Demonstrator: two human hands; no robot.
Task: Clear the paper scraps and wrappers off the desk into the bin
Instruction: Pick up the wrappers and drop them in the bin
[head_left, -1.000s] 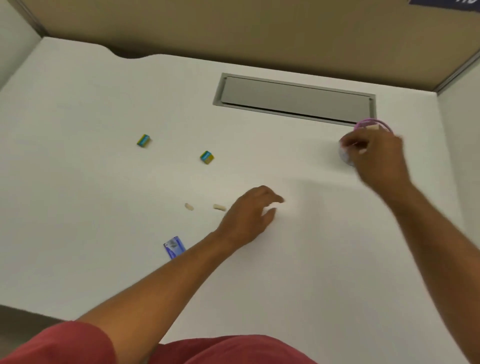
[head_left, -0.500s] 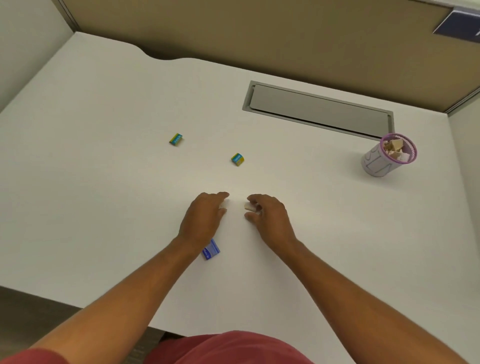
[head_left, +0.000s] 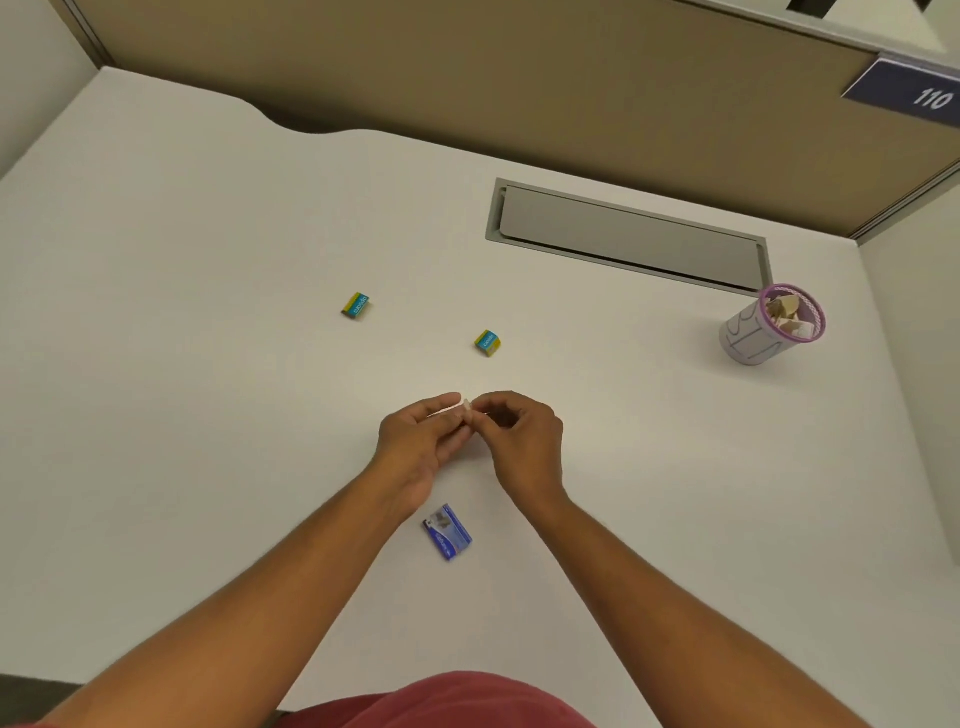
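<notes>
My left hand (head_left: 415, 447) and my right hand (head_left: 522, 441) meet fingertip to fingertip just above the middle of the white desk (head_left: 182, 415). A small pale paper scrap (head_left: 466, 404) shows between the fingertips, pinched by both hands. I cannot tell whether a second scrap is hidden in the fingers. The bin (head_left: 753, 340), a small white cup with a purple rim, stands at the far right with several tan scraps inside. Two small yellow-and-teal wrapped pieces (head_left: 356, 305) (head_left: 487, 343) lie beyond the hands. A blue wrapper packet (head_left: 448, 531) lies between my forearms.
A grey cable hatch (head_left: 628, 241) is set into the desk at the back. A tan partition wall (head_left: 519, 78) runs behind the desk, and a white side panel closes the right. The desk's front edge is near my red-clothed lap.
Both hands have lifted off the desk and come together. The two pale scraps that lay on the surface are no longer there. Earlier still, my right hand came back from the bin.
</notes>
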